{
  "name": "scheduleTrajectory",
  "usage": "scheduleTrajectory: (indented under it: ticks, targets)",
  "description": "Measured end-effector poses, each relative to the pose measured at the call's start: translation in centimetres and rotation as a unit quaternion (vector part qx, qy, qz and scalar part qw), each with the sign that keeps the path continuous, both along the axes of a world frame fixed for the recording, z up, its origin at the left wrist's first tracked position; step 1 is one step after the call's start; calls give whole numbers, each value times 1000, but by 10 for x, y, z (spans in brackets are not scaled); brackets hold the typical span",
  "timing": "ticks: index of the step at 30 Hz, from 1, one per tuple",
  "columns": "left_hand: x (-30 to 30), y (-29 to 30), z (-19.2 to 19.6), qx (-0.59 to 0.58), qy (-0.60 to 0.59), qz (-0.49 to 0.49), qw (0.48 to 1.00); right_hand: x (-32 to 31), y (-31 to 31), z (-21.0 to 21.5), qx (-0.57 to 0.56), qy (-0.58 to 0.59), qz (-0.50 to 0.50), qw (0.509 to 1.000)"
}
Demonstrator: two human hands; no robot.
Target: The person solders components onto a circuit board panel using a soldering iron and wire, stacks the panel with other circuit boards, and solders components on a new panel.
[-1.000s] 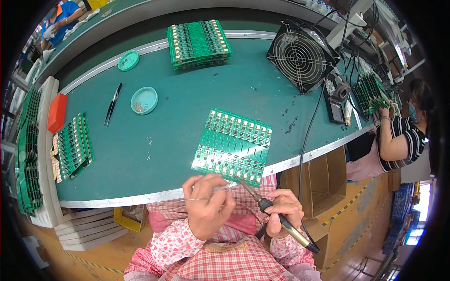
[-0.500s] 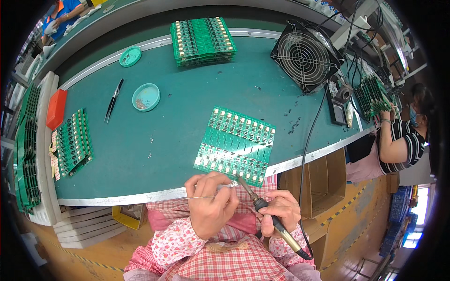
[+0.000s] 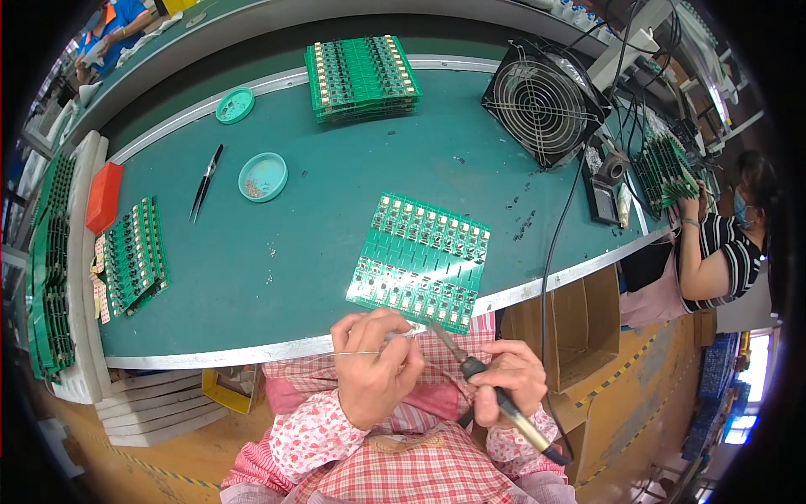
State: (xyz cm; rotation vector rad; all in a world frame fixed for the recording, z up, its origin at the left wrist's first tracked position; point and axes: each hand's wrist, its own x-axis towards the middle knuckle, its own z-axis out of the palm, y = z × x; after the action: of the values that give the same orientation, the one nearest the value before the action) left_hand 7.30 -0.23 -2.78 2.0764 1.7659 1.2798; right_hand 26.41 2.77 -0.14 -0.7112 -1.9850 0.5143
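A green circuit board panel [image 3: 420,262] with rows of pale square parts lies on the near part of the bench, its near corner reaching over the metal edge. At that near edge my left hand [image 3: 378,361] is closed, pinching a thin silvery solder wire [image 3: 357,353]; a small whitish bit shows at its fingertips. My right hand [image 3: 510,382] grips a soldering iron [image 3: 489,382] by its dark handle. The iron slants up to the left, its tip close to the panel's near edge and my left fingertips. I cannot tell whether the tip touches the board.
A stack of boards [image 3: 363,77] stands at the back, a fan [image 3: 546,105] to its right. Tweezers [image 3: 206,183], two round dishes [image 3: 263,176] and more boards [image 3: 137,256] are on the left. The iron's black cable [image 3: 561,227] crosses the right side. A co-worker [image 3: 722,252] handles boards there.
My right hand and the soldering iron have shifted slightly right and down. My left hand has hardly moved, still pinching the solder wire. The panel lies as before.
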Motion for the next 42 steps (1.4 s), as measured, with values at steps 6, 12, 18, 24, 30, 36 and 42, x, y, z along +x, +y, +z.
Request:
scheduleTrajectory:
  ticks: [6,12,18,24,30,36,42]
  targets:
    - [4,-1,2,1,-2,-7,1000,9,-7,-14,-23,129,-51,990]
    - [10,3,3,1,1,-14,1000,7,-7,-25,-8,145,-51,988]
    - [12,5,3,-10,14,2,1000,7,-3,-22,-19,111,-32,993]
    - [14,7,1,-3,22,13,1000,8,0,-18,-28,84,-13,996]
    - [12,6,-1,-6,21,8,1000,12,4,-3,15,-57,22,998]
    - [10,5,0,-5,21,-3,1000,8,0,-4,66,-101,19,993]
    - [10,4,1,-1,18,-3,1000,14,1,1,-1,-10,7,1000]
